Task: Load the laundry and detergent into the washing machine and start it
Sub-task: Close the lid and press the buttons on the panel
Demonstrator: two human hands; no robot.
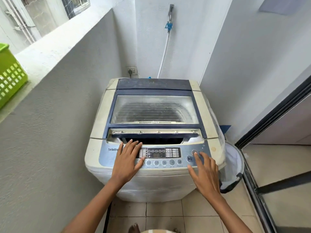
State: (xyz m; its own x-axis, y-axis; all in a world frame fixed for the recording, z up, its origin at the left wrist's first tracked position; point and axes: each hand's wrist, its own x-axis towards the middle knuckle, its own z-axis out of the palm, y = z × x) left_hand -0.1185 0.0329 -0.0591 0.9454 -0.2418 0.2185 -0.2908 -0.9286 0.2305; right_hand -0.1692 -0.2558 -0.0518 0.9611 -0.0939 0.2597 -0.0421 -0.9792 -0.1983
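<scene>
Tiled corner (168, 214): spread-fingered left hand (127, 158), right hand (204, 172) touch "TurboDru…"-marked washing machine (151, 184).

The beige tiled floor (198, 209) carries the washing machine (151, 184), which stands at the far end between the walls. Just beside it on the right stands a white hamper (234, 158) with a dark rim. On the left, a wall ledge (55, 47) holds a green basket (10, 76).

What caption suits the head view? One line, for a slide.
Washing machine: left hand flat on the control panel by the display, right hand with fingers at the round buttons.
</scene>
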